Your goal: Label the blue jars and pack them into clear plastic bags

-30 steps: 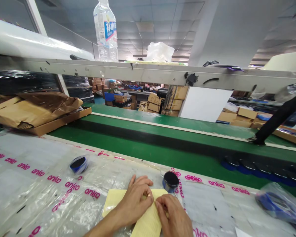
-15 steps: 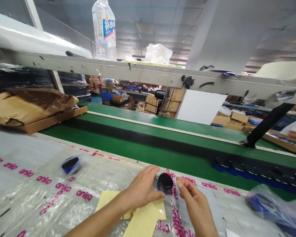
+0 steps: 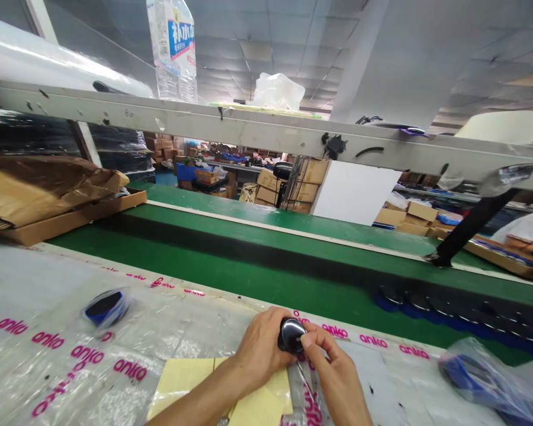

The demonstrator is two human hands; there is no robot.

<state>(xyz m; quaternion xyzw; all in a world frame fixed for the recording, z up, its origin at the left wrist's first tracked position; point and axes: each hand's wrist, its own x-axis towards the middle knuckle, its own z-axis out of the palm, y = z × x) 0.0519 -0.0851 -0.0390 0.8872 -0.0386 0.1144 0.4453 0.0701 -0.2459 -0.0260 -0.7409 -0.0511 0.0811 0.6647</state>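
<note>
A round black object with a shiny top (image 3: 292,335) is between my hands, over the plastic-covered table. My left hand (image 3: 266,343) wraps its left side. The fingertips of my right hand (image 3: 331,358) are pinched at its right edge. Yellow paper sheets (image 3: 182,381) lie beneath my left forearm. To the left, a blue and black round item in a clear bag (image 3: 104,309) rests on the table.
A green conveyor (image 3: 231,266) runs behind the table, with a row of blue and black items (image 3: 453,319) at right. Bagged blue items (image 3: 471,376) lie at the right. An open carton with brown paper (image 3: 71,222) sits at left. A rail with a bottle (image 3: 173,53) crosses above.
My left hand has closed around the black object, which is now tilted. My right hand has moved left onto its edge. The view has shifted slightly.
</note>
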